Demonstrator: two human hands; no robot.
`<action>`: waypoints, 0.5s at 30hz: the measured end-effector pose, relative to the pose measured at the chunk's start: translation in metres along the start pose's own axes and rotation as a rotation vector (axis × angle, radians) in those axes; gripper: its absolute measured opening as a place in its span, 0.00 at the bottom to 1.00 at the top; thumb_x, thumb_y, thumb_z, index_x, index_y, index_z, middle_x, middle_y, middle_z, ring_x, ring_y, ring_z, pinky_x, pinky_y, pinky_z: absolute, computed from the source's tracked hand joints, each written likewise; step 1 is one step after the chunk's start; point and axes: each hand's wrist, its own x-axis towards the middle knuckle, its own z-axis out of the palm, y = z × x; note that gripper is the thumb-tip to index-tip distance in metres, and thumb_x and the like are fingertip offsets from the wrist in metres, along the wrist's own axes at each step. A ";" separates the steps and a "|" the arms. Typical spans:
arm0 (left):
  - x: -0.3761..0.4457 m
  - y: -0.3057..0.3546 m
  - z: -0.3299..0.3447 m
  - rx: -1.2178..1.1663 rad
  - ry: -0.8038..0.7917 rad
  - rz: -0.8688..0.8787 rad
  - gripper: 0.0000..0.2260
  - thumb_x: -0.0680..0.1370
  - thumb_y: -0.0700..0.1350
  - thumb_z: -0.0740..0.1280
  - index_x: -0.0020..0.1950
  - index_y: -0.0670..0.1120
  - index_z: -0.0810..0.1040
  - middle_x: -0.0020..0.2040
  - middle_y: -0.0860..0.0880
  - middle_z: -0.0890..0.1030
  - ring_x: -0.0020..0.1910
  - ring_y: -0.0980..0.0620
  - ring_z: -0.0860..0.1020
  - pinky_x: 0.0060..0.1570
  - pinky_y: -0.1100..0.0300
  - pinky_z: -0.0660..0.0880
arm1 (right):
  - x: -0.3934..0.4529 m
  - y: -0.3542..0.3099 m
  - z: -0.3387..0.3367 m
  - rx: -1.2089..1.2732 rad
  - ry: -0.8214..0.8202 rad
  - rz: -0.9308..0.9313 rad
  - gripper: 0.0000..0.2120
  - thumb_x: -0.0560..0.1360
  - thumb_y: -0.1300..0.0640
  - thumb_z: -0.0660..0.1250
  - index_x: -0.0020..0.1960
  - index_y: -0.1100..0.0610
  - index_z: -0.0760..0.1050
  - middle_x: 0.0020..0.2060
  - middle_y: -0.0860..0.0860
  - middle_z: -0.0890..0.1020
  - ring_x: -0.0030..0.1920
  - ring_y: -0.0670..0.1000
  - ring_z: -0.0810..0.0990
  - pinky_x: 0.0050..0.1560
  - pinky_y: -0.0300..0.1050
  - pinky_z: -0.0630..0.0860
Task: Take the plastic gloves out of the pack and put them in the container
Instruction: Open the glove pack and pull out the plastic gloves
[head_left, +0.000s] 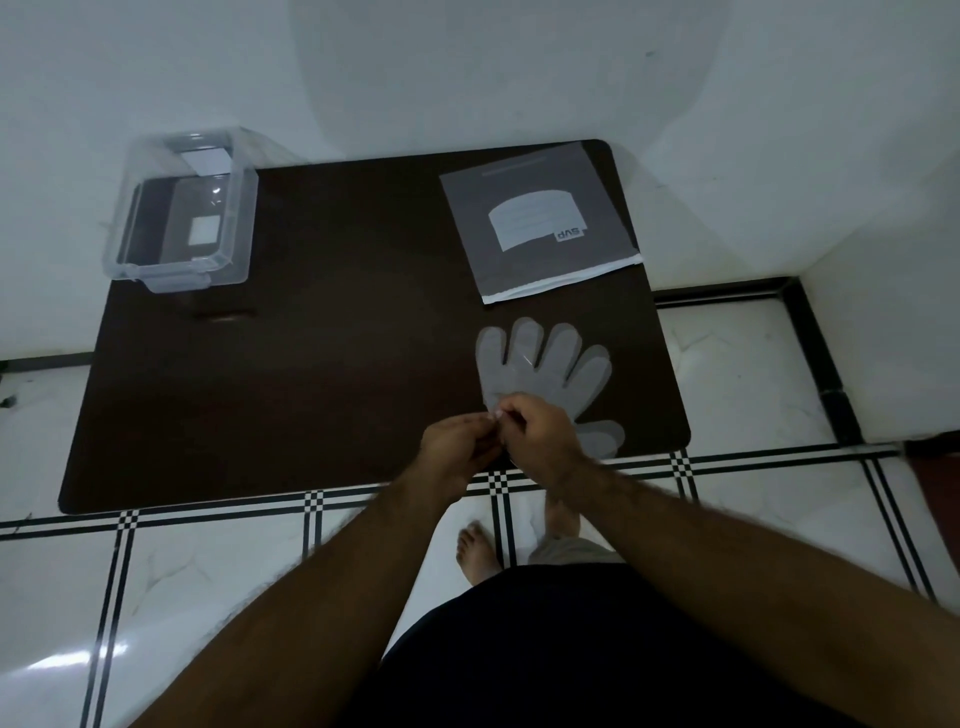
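Observation:
A thin stack of clear plastic gloves lies flat on the dark table, fingers pointing away from me, near the front right edge. Both hands meet over the gloves' cuff end. My left hand and my right hand pinch the cuff edge of the gloves between their fingertips. The flat grey glove pack with a white label lies behind the gloves at the back right. The clear plastic container stands open at the table's back left corner.
White walls stand close behind and to the right of the table. A white tiled floor with black checkered lines lies in front, where my bare feet stand near the table's front edge.

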 end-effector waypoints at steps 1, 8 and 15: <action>0.001 -0.001 0.002 -0.011 0.007 0.004 0.07 0.82 0.35 0.70 0.59 0.35 0.85 0.49 0.38 0.88 0.46 0.45 0.88 0.46 0.54 0.85 | 0.000 0.001 -0.002 0.030 0.011 0.023 0.08 0.82 0.51 0.66 0.51 0.55 0.82 0.42 0.49 0.84 0.43 0.50 0.83 0.47 0.56 0.83; 0.009 -0.005 0.009 0.050 0.027 -0.001 0.07 0.81 0.34 0.71 0.58 0.37 0.85 0.46 0.41 0.88 0.41 0.48 0.87 0.41 0.56 0.83 | 0.003 0.005 -0.016 0.037 -0.018 0.123 0.04 0.82 0.57 0.71 0.53 0.56 0.84 0.43 0.48 0.84 0.45 0.47 0.85 0.50 0.48 0.85; 0.011 -0.004 0.020 -0.016 0.028 -0.021 0.09 0.80 0.35 0.71 0.59 0.37 0.85 0.52 0.37 0.89 0.48 0.42 0.88 0.49 0.50 0.84 | 0.004 0.002 -0.019 -0.024 0.110 0.180 0.03 0.81 0.56 0.72 0.52 0.56 0.83 0.44 0.48 0.84 0.46 0.48 0.83 0.49 0.43 0.82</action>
